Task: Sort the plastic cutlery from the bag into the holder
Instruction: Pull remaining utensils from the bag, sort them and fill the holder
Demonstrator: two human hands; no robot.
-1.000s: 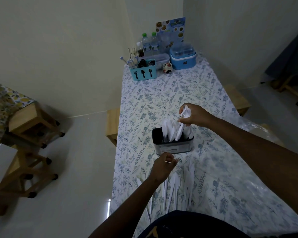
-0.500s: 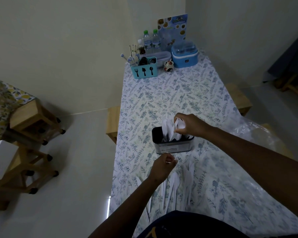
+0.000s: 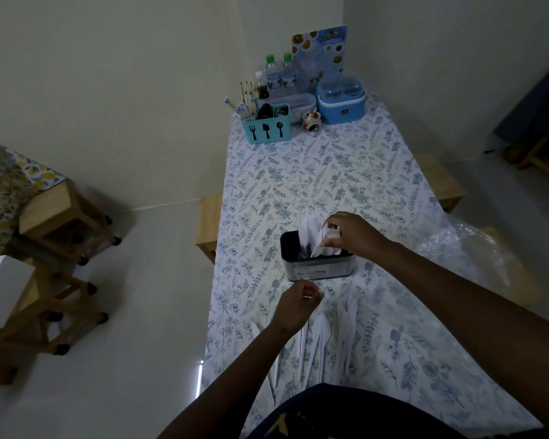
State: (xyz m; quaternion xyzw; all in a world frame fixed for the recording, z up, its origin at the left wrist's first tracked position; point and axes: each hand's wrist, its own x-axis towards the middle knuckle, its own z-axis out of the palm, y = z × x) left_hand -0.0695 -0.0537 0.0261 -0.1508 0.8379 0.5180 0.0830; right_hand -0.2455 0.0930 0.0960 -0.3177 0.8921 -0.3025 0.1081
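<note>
A dark cutlery holder (image 3: pixel 317 270) stands on the floral tablecloth (image 3: pixel 314 172), with white plastic cutlery sticking up from it. My right hand (image 3: pixel 351 234) is over the holder's right side, fingers curled around white forks (image 3: pixel 329 232) whose handles are down inside. My left hand (image 3: pixel 295 304) hovers just in front of the holder with its fingers curled; whether it holds a thin piece cannot be told. Several loose white cutlery pieces (image 3: pixel 322 337) lie on the table near me. The crumpled clear plastic bag (image 3: pixel 469 248) lies at the right edge.
At the table's far end stand a teal cutlery caddy (image 3: pixel 266 128), water bottles (image 3: pixel 281 74), a blue lidded box (image 3: pixel 341 101) and a small figurine (image 3: pixel 311 121). Wooden stools (image 3: pixel 61 213) stand on the floor at left; wooden benches (image 3: pixel 208 226) flank the table.
My right hand has come down from above the holder, lowering the forks into its right side. The left hand has stayed in place in front of the holder.
</note>
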